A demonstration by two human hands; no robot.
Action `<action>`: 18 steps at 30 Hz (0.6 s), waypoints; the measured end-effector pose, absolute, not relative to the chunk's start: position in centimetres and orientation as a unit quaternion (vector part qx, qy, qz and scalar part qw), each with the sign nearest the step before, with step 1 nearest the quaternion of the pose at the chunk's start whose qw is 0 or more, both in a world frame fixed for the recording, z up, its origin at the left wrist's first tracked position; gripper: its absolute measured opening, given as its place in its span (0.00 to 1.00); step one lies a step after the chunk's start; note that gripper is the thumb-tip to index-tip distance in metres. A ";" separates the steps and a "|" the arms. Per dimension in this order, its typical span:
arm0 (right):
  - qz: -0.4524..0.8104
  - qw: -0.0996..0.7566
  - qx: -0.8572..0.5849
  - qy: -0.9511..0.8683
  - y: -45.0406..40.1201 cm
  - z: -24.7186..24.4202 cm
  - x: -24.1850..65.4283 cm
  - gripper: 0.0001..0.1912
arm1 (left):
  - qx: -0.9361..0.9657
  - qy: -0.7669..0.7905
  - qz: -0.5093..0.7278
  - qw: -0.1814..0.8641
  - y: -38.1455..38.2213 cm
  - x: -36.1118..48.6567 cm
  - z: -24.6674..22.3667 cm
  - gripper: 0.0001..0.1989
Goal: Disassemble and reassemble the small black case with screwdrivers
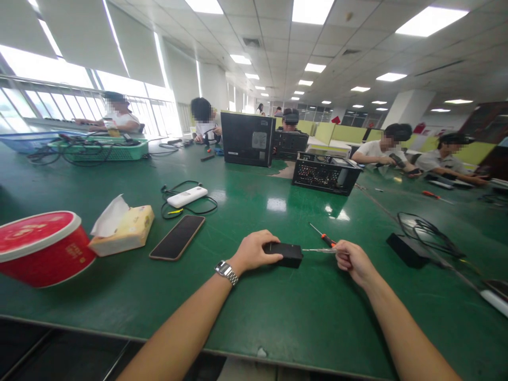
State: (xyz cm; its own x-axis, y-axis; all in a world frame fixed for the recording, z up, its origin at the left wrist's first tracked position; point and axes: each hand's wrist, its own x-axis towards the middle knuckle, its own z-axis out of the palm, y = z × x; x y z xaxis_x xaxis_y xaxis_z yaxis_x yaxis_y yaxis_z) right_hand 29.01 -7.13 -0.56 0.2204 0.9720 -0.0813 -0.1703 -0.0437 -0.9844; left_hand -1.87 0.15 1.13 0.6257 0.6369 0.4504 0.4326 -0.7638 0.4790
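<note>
I record a rectangular black box (291, 255) on a glossy green surface (254, 307), just below the centre of the frame. The left hand (257, 250) has its fingers closed around the box's left end; the right hand (353, 260) pinches a slim silvery tool (319, 250), tip directed at the box's right end. Contact there I cannot confirm. In my judgement, good practice is a firm left brace, the tool level and light pressure to avoid slipping. An orange-and-black-handled screwdriver (327, 240) lies just beyond the tool. Seated co-workers in white (377, 152) occupy the upper right, beneath bright white ceiling panels (313, 10).
</note>
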 end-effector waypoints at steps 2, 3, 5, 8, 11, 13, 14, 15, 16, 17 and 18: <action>0.494 0.576 -0.530 -0.379 -7.2 -0.5 29.1 0.10 | 0.885 0.303 0.310 0.167 0.2 -1.9 1.1 0.16; 0.494 0.574 -0.531 -0.379 -7.2 -0.4 29.0 0.10 | 0.884 0.305 0.311 0.169 0.2 -1.9 1.0 0.16; 0.494 0.569 -0.536 -0.380 -7.2 -0.4 28.9 0.11 | 0.882 0.308 0.314 0.170 0.2 -2.0 1.0 0.16; 0.492 0.563 -0.543 -0.382 -7.3 -0.3 28.7 0.12 | 0.881 0.308 0.315 0.171 0.2 -2.0 0.9 0.15; 0.490 0.561 -0.546 -0.384 -7.3 -0.2 28.5 0.12 | 0.882 0.307 0.314 0.173 0.2 -1.9 0.9 0.15; 0.493 0.559 -0.544 -0.386 -7.4 -0.1 28.5 0.12 | 0.882 0.304 0.314 0.177 0.2 -1.9 1.0 0.15; 0.495 0.558 -0.542 -0.387 -7.4 -0.1 28.6 0.12 | 0.882 0.302 0.314 0.179 0.2 -1.9 1.0 0.15; 0.498 0.556 -0.541 -0.388 -7.4 -0.1 28.6 0.12 | 0.882 0.301 0.314 0.181 0.2 -1.9 1.0 0.15; 0.501 0.554 -0.540 -0.388 -7.4 0.0 28.6 0.12 | 0.883 0.300 0.313 0.182 0.2 -1.9 1.1 0.15; 0.505 0.552 -0.539 -0.387 -7.4 0.0 28.7 0.12 | 0.883 0.299 0.312 0.183 0.2 -1.9 1.1 0.15; 0.509 0.549 -0.539 -0.387 -7.4 0.0 28.7 0.12 | 0.884 0.298 0.311 0.184 0.2 -1.9 1.1 0.15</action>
